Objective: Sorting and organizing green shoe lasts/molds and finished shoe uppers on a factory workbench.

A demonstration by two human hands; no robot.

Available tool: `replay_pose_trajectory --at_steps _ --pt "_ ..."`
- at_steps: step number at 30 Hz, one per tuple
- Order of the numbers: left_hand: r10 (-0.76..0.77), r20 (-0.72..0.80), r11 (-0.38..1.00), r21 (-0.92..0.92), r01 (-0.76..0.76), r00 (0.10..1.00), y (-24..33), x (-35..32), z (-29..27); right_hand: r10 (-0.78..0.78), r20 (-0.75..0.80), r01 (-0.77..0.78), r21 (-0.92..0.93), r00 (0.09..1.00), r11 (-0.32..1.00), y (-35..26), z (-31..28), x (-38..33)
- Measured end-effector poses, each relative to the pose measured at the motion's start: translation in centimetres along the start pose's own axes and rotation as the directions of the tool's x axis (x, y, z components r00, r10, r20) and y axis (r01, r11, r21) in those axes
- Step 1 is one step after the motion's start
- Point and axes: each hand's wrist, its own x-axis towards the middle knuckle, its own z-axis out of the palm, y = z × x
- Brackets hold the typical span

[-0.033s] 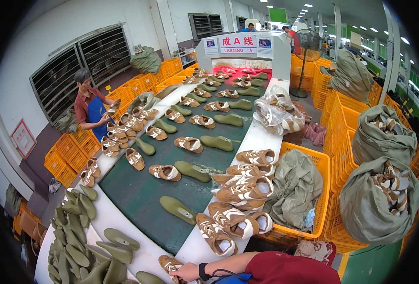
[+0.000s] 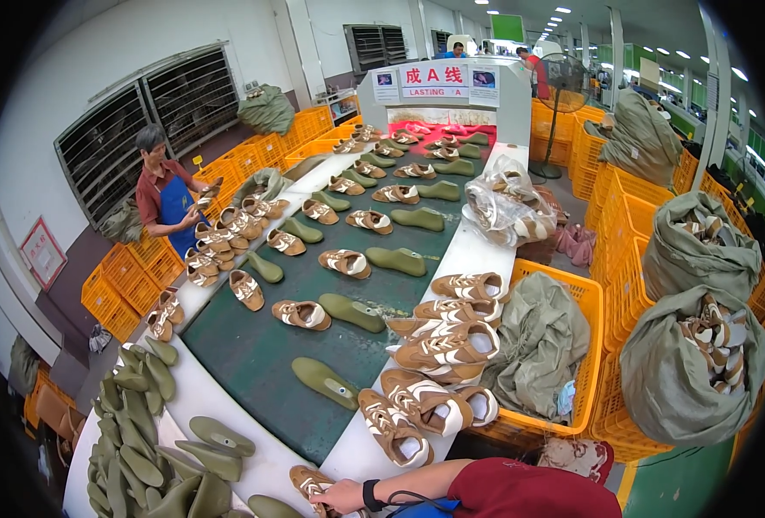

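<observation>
At the desk's near edge, right hand [image 2: 341,495] over a tan shoe [image 2: 306,480], fingers curled on it (left hand unseen), green belt [image 2: 253,345] beyond.

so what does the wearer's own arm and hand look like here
Only one arm shows, along the lower edge: a dark red short sleeve, a bare forearm, and a black band on the wrist with a thin dark cable trailing from it. The hand is bare, no glove.

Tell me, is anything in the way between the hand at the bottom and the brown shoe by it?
No. The hand already rests on the brown shoe at the white edge of the belt, so nothing sits between them. It comes from a red sleeve. The person's other hand is out of view.
</observation>
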Motion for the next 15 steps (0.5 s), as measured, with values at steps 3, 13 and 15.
replay_pose_trajectory --at_steps 3,13,15 --pt "0.006 0.011 1.000 -0.001 -0.006 1.000 -0.1 0.0 0.0 -0.044 -0.058 0.044 -0.008 0.997 0.999 0.3 0.4 0.0" --pt "-0.059 0.071 0.998 0.015 0.058 0.996 -1.8 -1.8 1.2 -0.059 0.129 0.066 -0.054 0.990 0.996 1.0 2.1 1.2" --pt "0.012 -0.010 0.986 -0.164 -0.013 1.000 -1.3 0.0 2.1 -0.017 0.160 0.037 -0.119 0.987 0.992 1.8 1.0 1.2"
